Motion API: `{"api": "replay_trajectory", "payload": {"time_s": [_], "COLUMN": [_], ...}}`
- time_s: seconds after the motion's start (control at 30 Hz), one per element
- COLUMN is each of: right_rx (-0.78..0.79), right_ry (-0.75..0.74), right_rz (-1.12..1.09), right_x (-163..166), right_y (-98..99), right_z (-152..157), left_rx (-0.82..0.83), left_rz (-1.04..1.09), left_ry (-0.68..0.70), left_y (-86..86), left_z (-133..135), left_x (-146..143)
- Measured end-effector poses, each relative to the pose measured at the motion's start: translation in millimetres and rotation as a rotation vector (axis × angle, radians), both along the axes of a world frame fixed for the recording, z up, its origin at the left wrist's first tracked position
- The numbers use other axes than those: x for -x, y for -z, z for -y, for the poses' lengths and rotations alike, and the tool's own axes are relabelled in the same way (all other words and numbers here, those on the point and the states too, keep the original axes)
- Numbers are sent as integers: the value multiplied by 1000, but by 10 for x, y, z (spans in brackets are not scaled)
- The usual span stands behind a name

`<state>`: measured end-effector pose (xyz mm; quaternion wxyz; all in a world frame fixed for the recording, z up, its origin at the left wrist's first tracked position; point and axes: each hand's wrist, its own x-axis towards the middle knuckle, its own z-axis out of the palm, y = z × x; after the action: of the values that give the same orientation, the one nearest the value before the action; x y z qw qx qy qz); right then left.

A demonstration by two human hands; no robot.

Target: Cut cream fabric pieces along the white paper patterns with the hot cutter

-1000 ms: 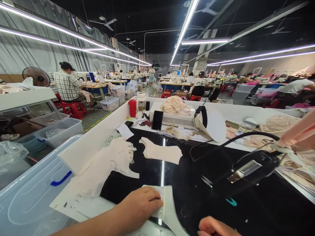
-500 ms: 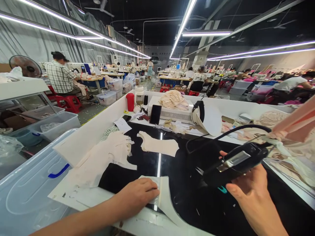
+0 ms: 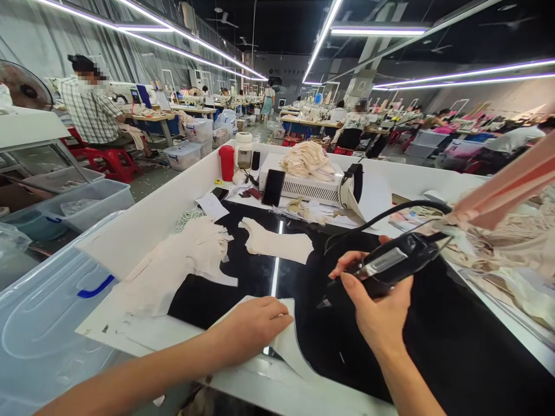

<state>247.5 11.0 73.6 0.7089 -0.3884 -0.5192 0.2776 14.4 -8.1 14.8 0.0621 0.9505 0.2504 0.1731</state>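
My left hand (image 3: pixel 256 325) presses on a pale cut piece (image 3: pixel 288 350) at the table's near edge, its fingers together and curled at the tips; the thumb is hidden. My right hand (image 3: pixel 381 309) is wrapped round a black corded tool that looks like a hand iron (image 3: pixel 388 263), with a silver plate on its side. Its tip points left, just over the black work surface (image 3: pixel 451 341), to the right of the piece. A peach fabric strip (image 3: pixel 507 196) is tied near the tool's back end. A cream cut fabric piece (image 3: pixel 280 242) lies farther back.
Cream fabric pieces (image 3: pixel 173 260) are heaped at the left. Along the back stand a phone (image 3: pixel 273 188), a red cup (image 3: pixel 226 163), a white box (image 3: pixel 303 193) with folded fabric on top, and a white face shield (image 3: pixel 368 193). A blue-tinted bin (image 3: pixel 47 323) adjoins the table. Other people sit beyond.
My right hand has brought the black tool leftward, nearer to my left hand, with its fingers closing further round it. My left hand has shifted slightly right on the pale piece. The view has tilted slightly.
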Motion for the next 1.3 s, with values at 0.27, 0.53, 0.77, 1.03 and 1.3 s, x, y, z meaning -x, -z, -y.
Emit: {"api": "replay_trajectory", "payload": {"time_s": [0.27, 0.53, 0.77, 1.03, 1.3], "right_rx": [-104, -109, -113, -91, -101], "right_ry": [-3, -61, -82, -90, -83], "right_rz": [-151, -184, -239, -219, -192], "right_x": [279, 344, 386, 405, 417], "right_y": [193, 254, 143, 169, 230], "right_z": [-170, -213, -183, -149, -144], "left_rx": [-16, -2, -2, -7, 5], "left_rz": [-120, 3, 43, 61, 85], "left_ry": [-30, -53, -59, -68, -76], "left_y": [50, 224, 253, 230, 209], "left_z": [-48, 0, 9, 3, 16], "left_x": [-226, -204, -208, -211, -193]}}
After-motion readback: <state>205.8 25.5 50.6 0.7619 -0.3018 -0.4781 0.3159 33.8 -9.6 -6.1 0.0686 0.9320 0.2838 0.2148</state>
